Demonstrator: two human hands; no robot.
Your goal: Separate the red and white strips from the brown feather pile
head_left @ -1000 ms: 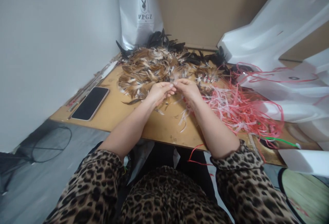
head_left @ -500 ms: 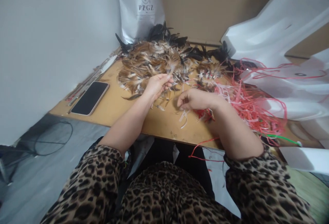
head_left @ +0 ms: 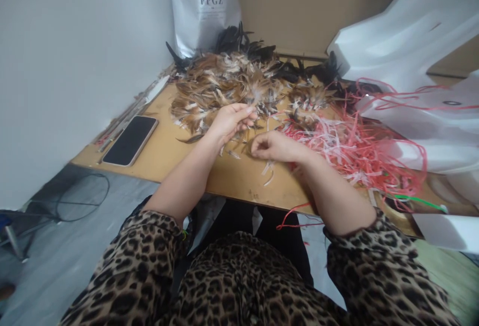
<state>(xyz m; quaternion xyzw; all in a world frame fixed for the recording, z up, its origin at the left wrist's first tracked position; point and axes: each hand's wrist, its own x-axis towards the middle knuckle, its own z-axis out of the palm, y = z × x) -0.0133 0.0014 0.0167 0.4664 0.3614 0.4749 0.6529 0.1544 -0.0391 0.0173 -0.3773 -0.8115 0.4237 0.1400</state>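
Your left hand (head_left: 229, 120) is curled shut, its fingertips pinching a small bunch of brown feathers (head_left: 251, 102) at the near edge of the feather pile (head_left: 220, 89), which spreads out just beyond that hand on the worktop (head_left: 168, 154). Your right hand (head_left: 275, 146) sits nearer to you and just to the right of the left one, fingers bent into a loose fist low over the worktop; you cannot tell from here whether it grips anything. A few loose feathers (head_left: 268, 172) lie on the worktop directly below that hand. Past its right side runs a tangle of red and white strips (head_left: 352, 146), touching the wrist. Well away to the left of your left hand lies a phone (head_left: 130, 140), face up. Beyond the pile stands a white bag (head_left: 204, 9).
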